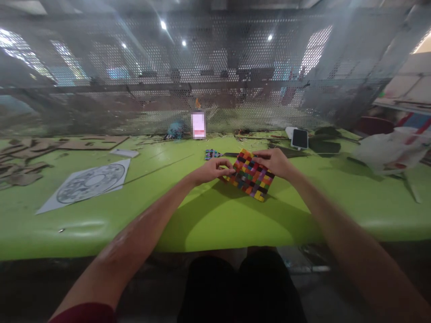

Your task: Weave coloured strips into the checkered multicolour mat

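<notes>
A flat multicoloured panel [252,176] made of small coloured tiles is held tilted over the green table [215,220]. My left hand [215,169] grips its left edge with fingers curled in a pinch. My right hand [274,161] is closed on its upper right edge. A smaller piece of the same coloured tiles [211,154] lies on the table just behind my left hand.
A printed sheet with a round pattern [87,183] lies at the left, with brown cardboard cut-outs [23,161] beyond it. A phone [299,138] rests at the back right, a white plastic bag [387,150] at the far right. A perforated metal screen [215,72] closes the back.
</notes>
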Demonstrator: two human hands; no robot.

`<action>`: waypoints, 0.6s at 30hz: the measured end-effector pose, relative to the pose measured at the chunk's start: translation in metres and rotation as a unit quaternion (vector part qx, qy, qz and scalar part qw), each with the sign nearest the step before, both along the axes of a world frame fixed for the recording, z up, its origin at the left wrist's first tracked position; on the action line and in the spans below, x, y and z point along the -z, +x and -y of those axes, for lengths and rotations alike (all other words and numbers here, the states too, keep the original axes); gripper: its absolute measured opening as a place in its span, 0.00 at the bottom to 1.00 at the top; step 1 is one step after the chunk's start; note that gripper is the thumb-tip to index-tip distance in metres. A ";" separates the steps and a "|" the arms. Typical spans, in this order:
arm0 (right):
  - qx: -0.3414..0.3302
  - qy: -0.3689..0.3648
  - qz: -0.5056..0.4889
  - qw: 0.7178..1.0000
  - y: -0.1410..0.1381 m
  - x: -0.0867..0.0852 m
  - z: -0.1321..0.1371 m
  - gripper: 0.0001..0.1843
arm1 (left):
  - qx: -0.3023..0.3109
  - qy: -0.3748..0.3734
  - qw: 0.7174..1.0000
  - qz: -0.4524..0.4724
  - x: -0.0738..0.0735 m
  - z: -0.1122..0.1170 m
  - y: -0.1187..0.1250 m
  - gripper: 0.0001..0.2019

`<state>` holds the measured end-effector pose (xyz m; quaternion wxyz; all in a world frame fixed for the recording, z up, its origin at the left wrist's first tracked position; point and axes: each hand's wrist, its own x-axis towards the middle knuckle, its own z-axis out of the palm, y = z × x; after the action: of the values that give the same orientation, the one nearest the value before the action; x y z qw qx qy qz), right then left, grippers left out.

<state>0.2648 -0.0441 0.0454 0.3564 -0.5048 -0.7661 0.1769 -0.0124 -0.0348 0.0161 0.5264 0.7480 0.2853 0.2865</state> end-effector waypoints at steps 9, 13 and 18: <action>-0.005 -0.005 -0.016 1.000 -0.002 0.001 0.003 0.16 | -0.042 -0.004 0.999 -0.028 0.001 0.000 0.002 0.19; 0.015 -0.012 -0.027 0.999 -0.001 0.001 0.002 0.17 | -0.042 -0.049 0.998 0.027 0.002 -0.004 -0.001 0.11; 0.011 -0.016 -0.022 1.000 -0.001 0.000 0.004 0.17 | -0.044 -0.081 0.995 0.036 0.004 -0.007 -0.003 0.08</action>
<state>0.2638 -0.0477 0.0458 0.3671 -0.5150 -0.7492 0.1967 -0.0155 -0.0277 0.0123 0.5817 0.6789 0.3214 0.3120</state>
